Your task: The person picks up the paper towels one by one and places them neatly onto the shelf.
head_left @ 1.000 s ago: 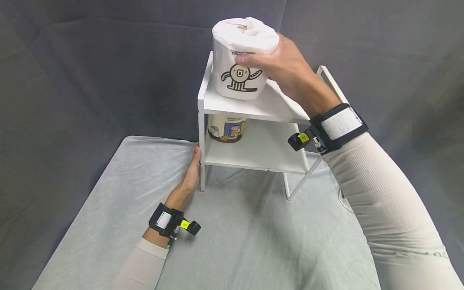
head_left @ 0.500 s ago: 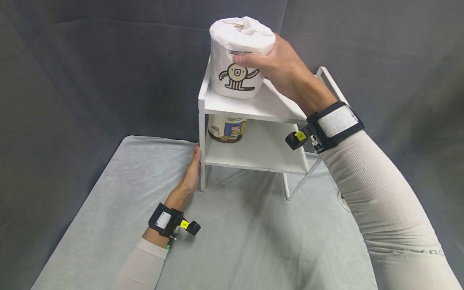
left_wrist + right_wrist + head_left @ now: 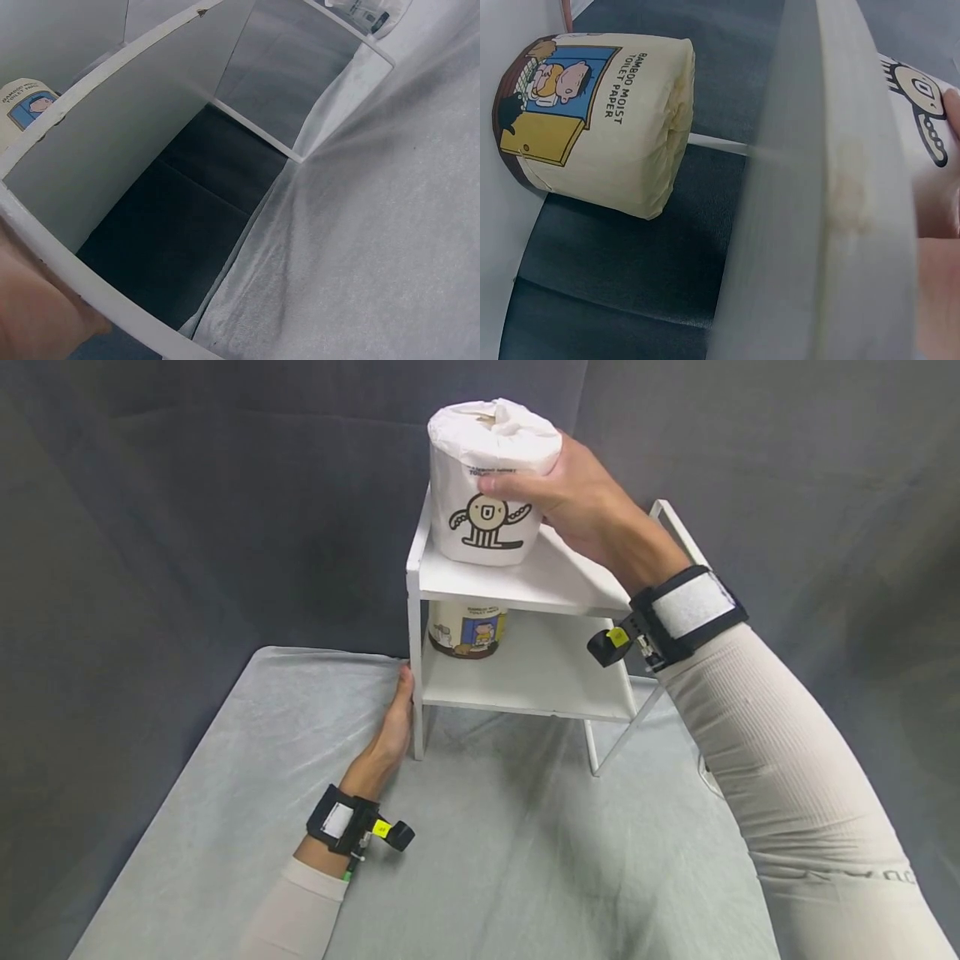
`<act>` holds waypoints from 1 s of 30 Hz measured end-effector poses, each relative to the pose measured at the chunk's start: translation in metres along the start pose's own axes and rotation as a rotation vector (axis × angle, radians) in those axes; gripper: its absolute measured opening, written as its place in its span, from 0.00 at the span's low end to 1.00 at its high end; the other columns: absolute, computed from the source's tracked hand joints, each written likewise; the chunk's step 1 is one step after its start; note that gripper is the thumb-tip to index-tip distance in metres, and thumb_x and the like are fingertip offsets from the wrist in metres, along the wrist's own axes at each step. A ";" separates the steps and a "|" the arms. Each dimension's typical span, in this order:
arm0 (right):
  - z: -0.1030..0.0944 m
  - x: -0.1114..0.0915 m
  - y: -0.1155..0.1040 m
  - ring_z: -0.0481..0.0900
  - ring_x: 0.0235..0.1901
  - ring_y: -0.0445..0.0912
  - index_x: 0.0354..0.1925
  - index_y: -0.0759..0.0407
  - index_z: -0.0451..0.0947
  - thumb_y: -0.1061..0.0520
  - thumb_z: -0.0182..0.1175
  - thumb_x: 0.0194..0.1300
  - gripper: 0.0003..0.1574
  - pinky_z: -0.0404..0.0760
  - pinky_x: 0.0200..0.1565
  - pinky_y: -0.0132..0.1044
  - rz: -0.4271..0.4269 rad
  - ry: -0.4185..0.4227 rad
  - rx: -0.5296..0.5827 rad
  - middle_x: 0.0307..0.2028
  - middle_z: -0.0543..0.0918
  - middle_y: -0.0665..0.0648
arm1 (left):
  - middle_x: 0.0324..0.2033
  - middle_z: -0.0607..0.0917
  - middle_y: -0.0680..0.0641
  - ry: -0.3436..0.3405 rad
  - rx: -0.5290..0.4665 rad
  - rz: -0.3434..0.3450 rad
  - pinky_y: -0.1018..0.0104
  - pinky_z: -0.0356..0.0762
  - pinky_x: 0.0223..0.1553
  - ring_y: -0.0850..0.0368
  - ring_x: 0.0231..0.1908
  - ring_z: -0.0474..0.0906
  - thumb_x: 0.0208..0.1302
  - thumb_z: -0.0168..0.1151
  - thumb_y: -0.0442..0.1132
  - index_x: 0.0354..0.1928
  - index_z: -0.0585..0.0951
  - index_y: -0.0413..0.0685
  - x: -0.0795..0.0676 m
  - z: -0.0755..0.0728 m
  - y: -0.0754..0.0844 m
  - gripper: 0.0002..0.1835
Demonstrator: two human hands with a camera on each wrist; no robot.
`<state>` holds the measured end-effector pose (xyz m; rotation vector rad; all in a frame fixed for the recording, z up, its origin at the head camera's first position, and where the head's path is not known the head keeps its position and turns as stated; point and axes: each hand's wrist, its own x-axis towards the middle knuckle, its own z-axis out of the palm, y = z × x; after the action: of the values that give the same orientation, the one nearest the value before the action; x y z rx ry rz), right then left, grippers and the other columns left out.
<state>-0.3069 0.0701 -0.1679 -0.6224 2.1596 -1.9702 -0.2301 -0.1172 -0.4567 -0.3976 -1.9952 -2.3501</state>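
Note:
On the left end of the top shelf of a white two-tier rack (image 3: 555, 585) stands a toilet paper roll (image 3: 457, 502) in white wrapping with a black cartoon figure. My right hand (image 3: 585, 497) grips it from the right, thumb across its front; the fingers behind are hidden. Low on the rack's left side, my left hand (image 3: 392, 727) rests against the outside of the frame, its thumb pointing up and its other fingers mostly out of sight. A cream toilet paper roll (image 3: 607, 120) with a coloured cartoon stands on the lower shelf at the left, its top hidden in the head view.
The rack stands on a table covered with pale grey cloth (image 3: 480, 860). Dark grey curtains (image 3: 225, 510) hang behind and beside it. In the left wrist view, a clear plastic package (image 3: 371, 13) lies beyond the rack's far leg.
My right hand and the white toilet paper roll have shifted slightly left along the top shelf. My left hand stays against the frame.

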 end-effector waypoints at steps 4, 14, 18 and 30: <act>-0.002 0.002 0.000 0.78 0.55 0.52 0.62 0.54 0.72 0.64 0.75 0.48 0.43 0.74 0.58 0.43 0.006 -0.014 0.003 0.53 0.81 0.60 | 0.77 0.30 0.40 0.005 -0.001 -0.003 0.49 0.21 0.71 0.48 0.75 0.22 0.58 0.27 0.80 0.77 0.30 0.41 0.000 0.000 0.001 0.61; -0.006 0.003 0.000 0.76 0.58 0.52 0.65 0.52 0.70 0.67 0.74 0.48 0.46 0.73 0.60 0.44 0.014 -0.035 0.044 0.57 0.78 0.60 | 0.77 0.30 0.41 -0.009 0.021 0.002 0.49 0.21 0.71 0.49 0.75 0.21 0.61 0.24 0.78 0.77 0.30 0.41 -0.001 0.002 0.002 0.58; -0.009 0.000 0.000 0.75 0.58 0.52 0.64 0.52 0.69 0.66 0.75 0.48 0.46 0.73 0.61 0.44 0.027 -0.015 0.033 0.58 0.78 0.60 | 0.77 0.31 0.42 -0.022 0.023 -0.002 0.49 0.21 0.72 0.50 0.75 0.22 0.61 0.23 0.78 0.77 0.31 0.42 0.001 0.003 0.000 0.56; -0.017 -0.007 -0.005 0.73 0.61 0.50 0.66 0.58 0.64 0.66 0.74 0.48 0.49 0.70 0.63 0.39 0.041 -0.001 0.008 0.59 0.76 0.60 | 0.77 0.30 0.43 -0.022 0.027 0.000 0.49 0.21 0.72 0.50 0.75 0.22 0.61 0.23 0.78 0.77 0.30 0.43 0.002 0.004 0.000 0.56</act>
<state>-0.3064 0.0876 -0.1621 -0.5733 2.1452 -1.9566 -0.2313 -0.1131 -0.4553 -0.4240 -2.0338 -2.3256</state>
